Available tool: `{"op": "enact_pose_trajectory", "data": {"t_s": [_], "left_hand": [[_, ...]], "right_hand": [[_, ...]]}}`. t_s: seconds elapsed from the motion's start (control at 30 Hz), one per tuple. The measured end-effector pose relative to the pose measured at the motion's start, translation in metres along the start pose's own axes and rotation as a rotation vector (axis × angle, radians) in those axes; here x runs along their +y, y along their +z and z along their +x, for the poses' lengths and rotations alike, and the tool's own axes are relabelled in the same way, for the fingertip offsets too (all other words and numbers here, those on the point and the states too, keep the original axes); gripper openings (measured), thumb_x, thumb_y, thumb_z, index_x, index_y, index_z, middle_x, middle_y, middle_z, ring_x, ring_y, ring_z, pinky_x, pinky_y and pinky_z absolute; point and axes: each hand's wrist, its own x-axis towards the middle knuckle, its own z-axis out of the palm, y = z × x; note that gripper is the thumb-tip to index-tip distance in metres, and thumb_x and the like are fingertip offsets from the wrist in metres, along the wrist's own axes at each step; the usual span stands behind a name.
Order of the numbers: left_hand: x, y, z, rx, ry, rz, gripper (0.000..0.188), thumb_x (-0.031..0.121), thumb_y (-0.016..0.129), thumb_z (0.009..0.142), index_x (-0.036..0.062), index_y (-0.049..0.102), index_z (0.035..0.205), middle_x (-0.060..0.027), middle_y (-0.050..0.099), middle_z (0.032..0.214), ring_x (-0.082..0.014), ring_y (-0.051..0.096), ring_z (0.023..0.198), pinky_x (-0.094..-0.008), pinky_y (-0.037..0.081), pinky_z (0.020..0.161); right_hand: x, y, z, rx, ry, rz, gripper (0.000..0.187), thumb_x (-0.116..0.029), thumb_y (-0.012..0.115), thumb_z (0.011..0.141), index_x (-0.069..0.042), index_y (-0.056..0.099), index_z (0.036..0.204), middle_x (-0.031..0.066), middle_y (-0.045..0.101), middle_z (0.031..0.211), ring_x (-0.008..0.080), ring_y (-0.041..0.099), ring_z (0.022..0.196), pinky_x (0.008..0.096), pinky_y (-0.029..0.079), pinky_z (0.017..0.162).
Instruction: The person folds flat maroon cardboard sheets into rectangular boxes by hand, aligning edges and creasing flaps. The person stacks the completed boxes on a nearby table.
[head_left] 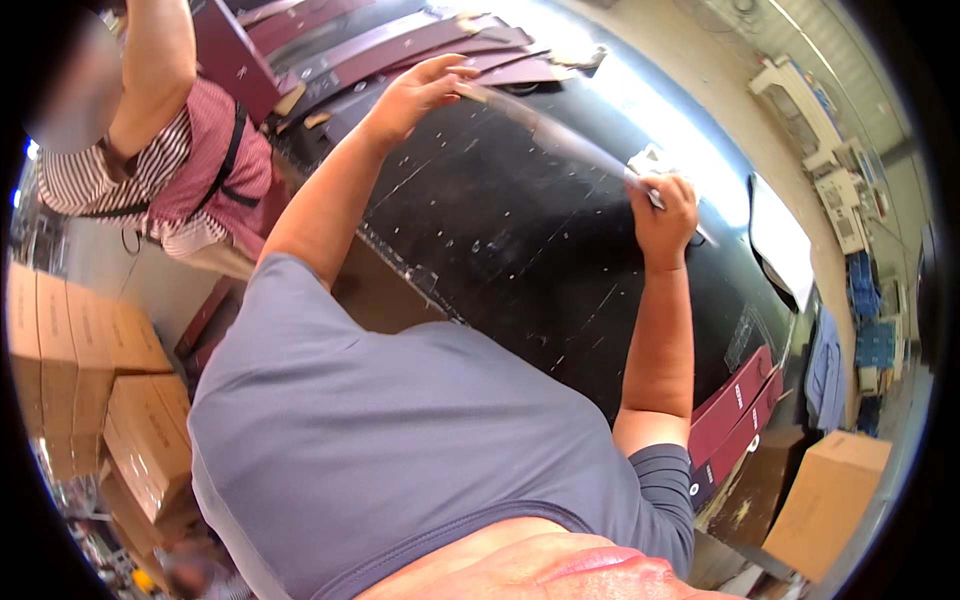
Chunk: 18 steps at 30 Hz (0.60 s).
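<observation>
Above the black table, a long, thin, pale strip (560,135) stretches between my hands, blurred by motion; what it is made of I cannot make out. At its far left end my left hand (415,98) grips it with bent fingers. Its other end sits in the closed fingers of my right hand (665,222). A crumpled white piece (650,160) shows just behind my right hand; whether it is touched I cannot tell. Several long, flat burgundy boxes (400,45) lie past my left hand.
The black table (500,220) has scuffed white marks. Two burgundy boxes (735,410) lie at its right end. A co-worker (215,160) stands at the left. Cardboard cartons (85,350) are stacked at left, another carton (828,500) at lower right. Sewing machines (845,205) stand far right.
</observation>
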Motion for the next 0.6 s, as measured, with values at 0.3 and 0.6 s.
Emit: {"op": "enact_pose_trajectory", "data": {"t_s": [0.3,0.6], "left_hand": [[0.125,0.212,0.048,-0.145,0.336,-0.422,0.111,0.027,0.091,0.068,0.0012,0.018,0.147,-0.0192,0.047,0.137,-0.0281,0.048,0.128,-0.0410,0.039,0.110],[0.172,0.322,0.013,-0.489,0.794,-0.189,0.126,0.033,0.093,0.057,-0.0031,0.018,0.151,-0.0246,0.038,0.142,-0.0346,0.037,0.137,-0.0408,0.030,0.114]], "right_hand": [[-0.063,-0.112,0.068,0.086,0.738,0.204,0.037,-0.029,0.077,0.087,0.000,0.070,0.108,0.0085,0.072,0.097,0.0160,0.065,0.092,0.0312,0.049,0.085],[-0.069,-0.177,0.043,0.210,0.452,0.530,0.108,-0.037,0.071,0.092,0.001,-0.006,0.156,0.0223,0.016,0.160,0.0287,0.020,0.147,0.0398,0.018,0.119]]}}
